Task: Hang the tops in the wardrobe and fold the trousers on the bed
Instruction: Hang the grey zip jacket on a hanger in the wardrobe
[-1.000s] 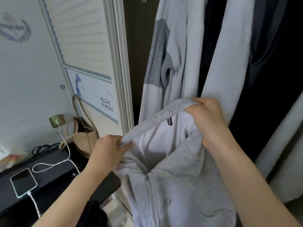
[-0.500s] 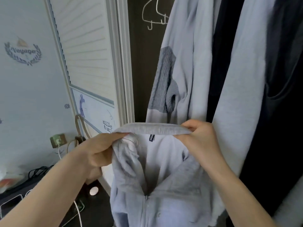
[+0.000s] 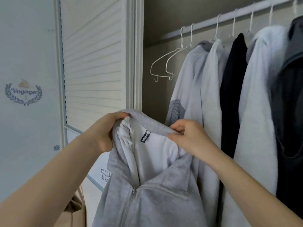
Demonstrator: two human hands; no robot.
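You hold the grey zip top (image 3: 147, 199) low in the centre of the frame, its collar stretched sideways between your hands: left hand (image 3: 108, 130) grips one end, right hand (image 3: 188, 136) pinches the other. The two bare hangers (image 3: 165, 66) hang on the rail (image 3: 229, 17) above, slightly right of the collar, nearer your right hand.

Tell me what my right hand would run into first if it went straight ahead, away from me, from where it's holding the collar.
Probably the pale hanging top just beyond the right hand, though depth is hard to judge.
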